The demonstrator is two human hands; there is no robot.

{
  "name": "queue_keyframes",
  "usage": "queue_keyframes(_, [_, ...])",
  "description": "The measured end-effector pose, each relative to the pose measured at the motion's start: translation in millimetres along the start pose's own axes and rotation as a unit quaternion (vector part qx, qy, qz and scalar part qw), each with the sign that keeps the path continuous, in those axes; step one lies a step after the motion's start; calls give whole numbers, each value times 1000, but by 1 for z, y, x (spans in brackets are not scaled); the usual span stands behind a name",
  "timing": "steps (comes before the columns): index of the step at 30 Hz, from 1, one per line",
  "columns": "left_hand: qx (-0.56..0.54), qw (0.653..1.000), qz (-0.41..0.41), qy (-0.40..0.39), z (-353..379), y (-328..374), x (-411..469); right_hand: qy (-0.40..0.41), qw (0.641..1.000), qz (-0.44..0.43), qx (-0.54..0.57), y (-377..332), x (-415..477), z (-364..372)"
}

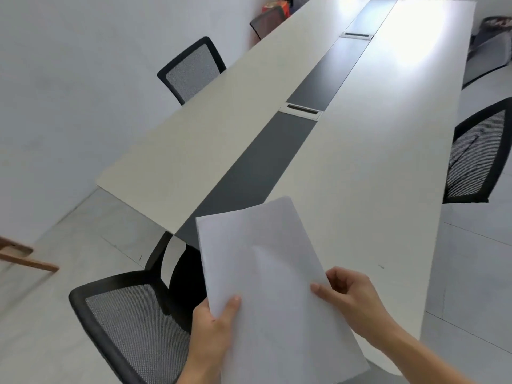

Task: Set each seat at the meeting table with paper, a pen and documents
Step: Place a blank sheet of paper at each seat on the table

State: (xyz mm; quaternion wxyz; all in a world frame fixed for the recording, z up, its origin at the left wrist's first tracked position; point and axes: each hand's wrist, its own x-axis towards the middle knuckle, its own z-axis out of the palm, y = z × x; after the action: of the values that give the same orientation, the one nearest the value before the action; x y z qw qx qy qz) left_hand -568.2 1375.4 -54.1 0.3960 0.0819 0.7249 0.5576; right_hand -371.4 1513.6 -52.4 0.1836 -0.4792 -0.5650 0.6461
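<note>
I hold a stack of white paper (266, 273) over the near end of the long white meeting table (360, 176). My left hand (213, 328) grips the stack's lower left edge, thumb on top. At the right edge, my right hand (352, 297) pinches the sheets with thumb and fingers. The tabletop carries nothing; no pen or documents show on it.
A dark strip (263, 167) with two cable hatches (302, 110) runs down the table's middle. Black mesh chairs stand near left (130, 322), mid left (194, 69), far left (267, 22) and right (476, 153). A wooden frame (25, 256) lies on the floor at left.
</note>
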Motion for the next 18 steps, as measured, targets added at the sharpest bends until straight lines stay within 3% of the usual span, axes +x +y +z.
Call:
queue_keyframes(6, [12, 1000, -4, -19, -27, 15, 39, 40, 999, 23, -19, 1, 26, 30])
queue_keyframes(12, [33, 999, 3, 25, -78, 22, 81, 206, 973, -14, -102, 1, 96, 35])
queue_keyframes(18, [54, 994, -6, 95, -134, 22, 103, 325, 929, 109, -140, 35, 164, 37])
